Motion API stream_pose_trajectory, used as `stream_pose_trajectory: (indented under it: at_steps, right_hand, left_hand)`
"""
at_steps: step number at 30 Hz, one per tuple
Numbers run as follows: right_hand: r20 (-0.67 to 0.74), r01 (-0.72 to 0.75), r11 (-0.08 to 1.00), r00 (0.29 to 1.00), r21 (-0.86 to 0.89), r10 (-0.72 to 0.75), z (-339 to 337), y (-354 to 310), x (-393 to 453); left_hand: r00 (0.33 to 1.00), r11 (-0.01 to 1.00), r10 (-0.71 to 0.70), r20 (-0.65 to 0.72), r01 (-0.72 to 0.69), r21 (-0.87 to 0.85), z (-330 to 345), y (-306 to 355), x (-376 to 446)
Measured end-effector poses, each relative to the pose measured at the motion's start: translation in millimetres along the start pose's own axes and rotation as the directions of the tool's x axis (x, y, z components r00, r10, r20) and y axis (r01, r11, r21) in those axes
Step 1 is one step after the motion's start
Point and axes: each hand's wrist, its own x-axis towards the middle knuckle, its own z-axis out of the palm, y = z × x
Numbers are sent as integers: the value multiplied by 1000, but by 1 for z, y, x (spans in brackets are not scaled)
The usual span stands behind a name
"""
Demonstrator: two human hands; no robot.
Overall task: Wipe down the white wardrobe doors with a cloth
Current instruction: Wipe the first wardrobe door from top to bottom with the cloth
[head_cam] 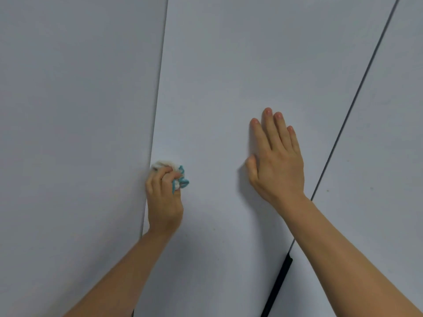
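**A:** What's in view?

**B:** Three white wardrobe door panels fill the frame. The middle door (217,76) has both hands on it. The left hand (164,197) has its grip closed around a bunched white cloth with teal edging (175,173), and presses it against the door's left edge, right at the seam with the left door (75,110).

**A:** And the other hand?

**B:** The right hand (278,161) lies flat, fingers straight, palm on the middle door, well apart from the cloth. It appears to brace the panel. A black handle (278,287) runs along the gap lower down, beside the right door (386,156).

**A:** Which step is this?

**B:** Wiping looks underway on the middle door. Next, I'd judge, the cloth should sweep across or down while the flat hand keeps the door steady.
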Motion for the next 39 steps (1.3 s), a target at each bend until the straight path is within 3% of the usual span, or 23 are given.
stream_pose_trajectory:
  at_steps: [3,5,8,11,12,13,14,15,18,21,22,25,27,29,33,36,37,39]
  right_hand:
    - [-11,28,999,1000,-23,-28,-3,5,1]
    - [-1,69,998,998,-9,-69,-6,12,2]
    - [-38,133,990,991,37,-131,-25,33,3]
    - [-158,86,994,985,60,-76,-37,56,1]
    - [-158,76,995,985,63,-65,-35,60,0]
    - [-131,75,996,989,56,-67,-32,64,-4]
    - [-108,81,995,991,52,-75,-27,67,-8]
    - [-94,87,995,992,55,-81,-23,67,-12]
    - [-78,68,994,995,84,-62,-25,69,-12]
    - [-82,48,992,996,113,-39,-30,66,-11]
    - [-82,49,992,996,119,-40,-31,67,-10]
    - [-37,68,987,997,143,-64,-35,72,-11]
    - [-11,79,982,997,171,-78,-38,75,-10]
    - [3,87,977,996,195,-89,-39,79,-11]
    - [5,80,974,997,210,-83,-38,79,-15]
    - [40,47,967,997,251,-59,-43,74,-15]
    - [66,37,965,996,261,-56,-46,73,-14]
    - [144,27,957,987,290,-71,-52,73,-13]
  left_hand:
    - [994,997,32,107,-39,66,-10,-17,-62]
    - [991,999,-33,126,28,42,-12,-11,-63]
    - [976,976,-203,77,208,-63,-9,20,-36]
    - [943,936,-331,-23,325,-133,8,61,-13]
    - [962,954,-273,-2,270,-127,17,79,-12]
    - [989,984,-127,71,135,-120,28,100,-22]
    - [984,992,68,162,-49,-119,39,118,-36]
    - [935,964,260,241,-236,-125,48,132,-55]
    - [691,766,640,335,-609,-207,63,132,-89]
    - [446,538,824,349,-809,-237,63,123,-52]
    - [456,536,829,324,-815,-221,64,126,-27]
    - [728,747,663,173,-658,-95,60,144,59]
    - [831,839,544,117,-543,-49,55,155,87]
    - [839,845,534,105,-530,-70,55,160,66]
    - [614,670,737,283,-718,-188,63,145,-28]
    - [538,622,765,353,-761,-187,57,149,-26]
    - [569,640,752,332,-751,-162,55,155,-13]
    - [778,809,581,236,-583,-69,53,166,15]
